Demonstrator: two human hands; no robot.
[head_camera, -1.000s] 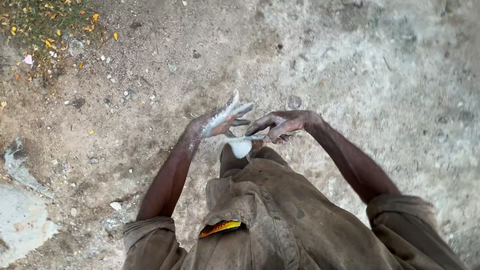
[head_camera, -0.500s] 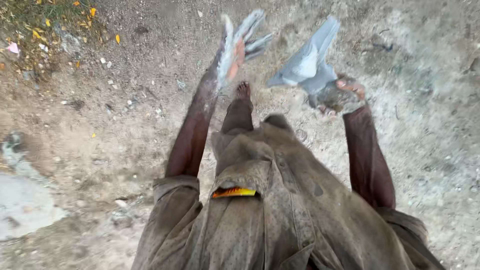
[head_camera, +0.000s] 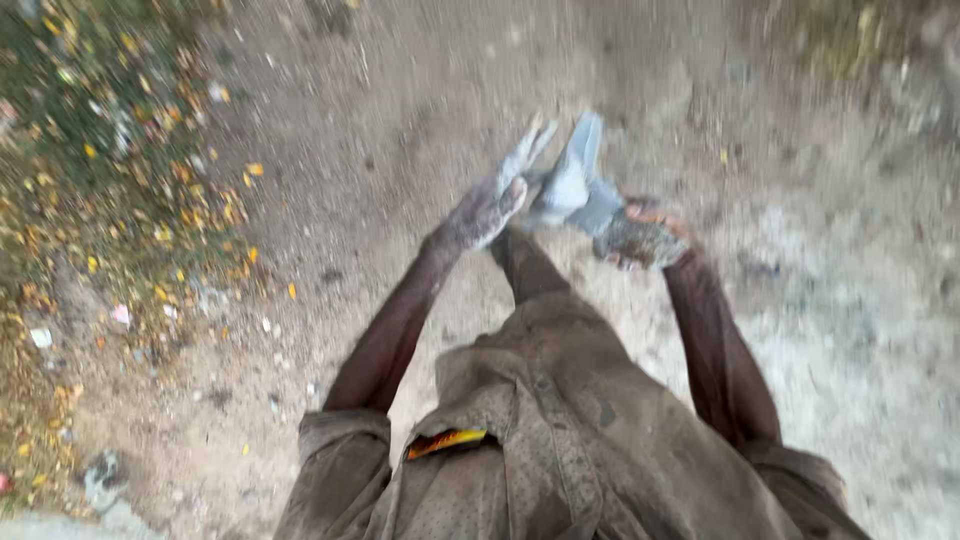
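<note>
I am looking down over a brown, dusty shirt (head_camera: 560, 450) at two arms reaching out over bare dirt ground (head_camera: 400, 120). My right hand (head_camera: 640, 238) is clenching around the lower end of a pale grey trowel-like tool (head_camera: 575, 185), whose blade is pointing up and away, toward the far side of the scene. My left hand (head_camera: 490, 205) is coated in grey dust and is spreading flat, fingers (head_camera: 527, 150) straight and loose, gripping nothing; it is sitting just beside the tool's blade on its left, and the blur is keeping me from telling whether the palm is touching it. The tool is hovering between the two hands, well above the ground, near the middle of the view. A small orange and yellow item (head_camera: 445, 441) is poking from the shirt pocket near me. Off to the left, yellow fallen leaves (head_camera: 150, 210) are lying scattered over grass and litter.
</note>
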